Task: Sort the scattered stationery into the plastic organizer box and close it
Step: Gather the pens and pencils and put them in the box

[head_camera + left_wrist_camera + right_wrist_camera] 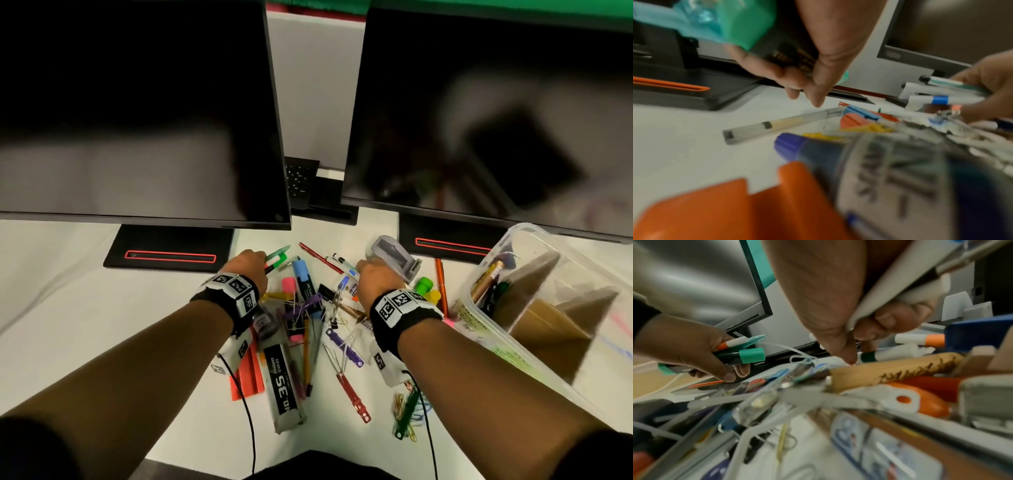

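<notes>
Clear plastic organizer box (534, 240) stands open at the desk's right, one of its kind. Two monitors (137, 113) stand behind. The left hand (248, 270) clasps a bundle of markers (278, 258); the right hand (375, 279) clasps several pens (900, 287), count unclear.
</notes>
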Action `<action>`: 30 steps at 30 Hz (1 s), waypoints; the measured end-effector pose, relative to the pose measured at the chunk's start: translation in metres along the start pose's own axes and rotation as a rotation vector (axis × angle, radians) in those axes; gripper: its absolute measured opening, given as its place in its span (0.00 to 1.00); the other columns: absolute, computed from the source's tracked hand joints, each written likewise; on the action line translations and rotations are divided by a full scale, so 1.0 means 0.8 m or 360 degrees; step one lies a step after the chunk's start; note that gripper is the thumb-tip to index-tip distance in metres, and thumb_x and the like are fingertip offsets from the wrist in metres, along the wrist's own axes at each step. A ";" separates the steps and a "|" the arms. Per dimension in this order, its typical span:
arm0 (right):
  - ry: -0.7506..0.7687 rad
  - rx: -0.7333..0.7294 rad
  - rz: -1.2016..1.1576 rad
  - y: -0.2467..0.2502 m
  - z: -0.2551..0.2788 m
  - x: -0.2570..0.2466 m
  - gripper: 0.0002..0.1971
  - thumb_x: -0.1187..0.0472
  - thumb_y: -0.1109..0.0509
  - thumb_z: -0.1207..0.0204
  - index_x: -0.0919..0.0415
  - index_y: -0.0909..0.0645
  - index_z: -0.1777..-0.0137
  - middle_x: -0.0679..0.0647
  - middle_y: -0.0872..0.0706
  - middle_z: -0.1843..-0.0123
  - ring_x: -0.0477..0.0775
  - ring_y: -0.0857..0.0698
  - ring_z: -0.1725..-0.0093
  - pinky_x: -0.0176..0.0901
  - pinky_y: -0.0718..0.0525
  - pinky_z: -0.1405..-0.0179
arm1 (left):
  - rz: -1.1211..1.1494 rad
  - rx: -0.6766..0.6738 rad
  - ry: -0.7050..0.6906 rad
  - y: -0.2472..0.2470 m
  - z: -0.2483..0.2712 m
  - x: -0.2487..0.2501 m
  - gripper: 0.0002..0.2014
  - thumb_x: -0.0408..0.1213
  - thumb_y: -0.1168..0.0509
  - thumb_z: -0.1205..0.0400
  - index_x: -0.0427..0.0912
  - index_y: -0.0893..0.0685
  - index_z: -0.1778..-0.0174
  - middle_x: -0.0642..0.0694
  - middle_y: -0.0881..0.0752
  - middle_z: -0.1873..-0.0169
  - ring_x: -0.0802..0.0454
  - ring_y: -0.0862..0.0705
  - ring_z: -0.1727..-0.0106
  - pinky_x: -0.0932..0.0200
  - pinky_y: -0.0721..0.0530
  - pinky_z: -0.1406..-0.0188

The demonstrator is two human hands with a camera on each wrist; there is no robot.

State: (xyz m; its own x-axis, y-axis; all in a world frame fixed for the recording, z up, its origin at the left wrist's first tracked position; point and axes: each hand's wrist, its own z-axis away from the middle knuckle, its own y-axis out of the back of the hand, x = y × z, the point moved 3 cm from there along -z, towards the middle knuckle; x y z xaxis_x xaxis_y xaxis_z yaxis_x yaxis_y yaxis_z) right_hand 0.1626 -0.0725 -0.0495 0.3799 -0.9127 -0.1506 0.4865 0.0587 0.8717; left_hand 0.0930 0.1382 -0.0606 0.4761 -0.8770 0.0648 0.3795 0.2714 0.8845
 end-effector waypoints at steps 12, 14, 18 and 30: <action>0.0056 -0.0105 0.0131 -0.010 0.008 0.003 0.17 0.67 0.44 0.20 0.63 0.30 0.32 0.65 0.24 0.33 0.65 0.19 0.37 0.54 0.19 0.40 | -0.0142 -0.0126 -0.0129 -0.008 -0.016 -0.002 0.08 0.39 0.40 0.19 0.43 0.22 0.47 0.45 0.19 0.59 0.46 0.20 0.59 0.55 0.22 0.59; 0.0047 -0.0145 0.0157 -0.010 0.004 0.002 0.17 0.65 0.44 0.19 0.62 0.31 0.31 0.64 0.26 0.32 0.65 0.19 0.36 0.56 0.20 0.40 | -0.0127 -0.0138 -0.0136 -0.007 -0.013 0.000 0.09 0.40 0.39 0.20 0.43 0.22 0.46 0.47 0.21 0.60 0.47 0.21 0.58 0.56 0.22 0.58; -0.0005 -0.0082 0.0007 -0.006 0.000 0.001 0.16 0.59 0.43 0.18 0.60 0.29 0.33 0.64 0.25 0.32 0.64 0.19 0.37 0.53 0.21 0.38 | -0.0130 -0.0100 -0.0178 -0.002 -0.003 0.004 0.10 0.40 0.38 0.21 0.42 0.22 0.46 0.43 0.16 0.52 0.47 0.22 0.58 0.57 0.22 0.58; -0.0326 0.0346 -0.1142 0.038 0.079 0.046 0.07 0.58 0.36 0.23 0.61 0.23 0.50 0.58 0.17 0.62 0.57 0.18 0.64 0.40 0.22 0.69 | -0.0065 0.0068 -0.0359 0.055 0.057 0.089 0.13 0.46 0.38 0.22 0.42 0.22 0.47 0.43 0.16 0.50 0.46 0.21 0.54 0.57 0.24 0.55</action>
State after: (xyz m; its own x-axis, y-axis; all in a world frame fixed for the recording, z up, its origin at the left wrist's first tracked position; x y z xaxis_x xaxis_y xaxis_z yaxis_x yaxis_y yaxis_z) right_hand 0.1418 -0.1301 0.0007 -0.1333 -0.7551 -0.6419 0.3852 -0.6363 0.6685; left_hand 0.1074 0.0696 0.0039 0.2699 -0.9546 0.1257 0.3586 0.2208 0.9070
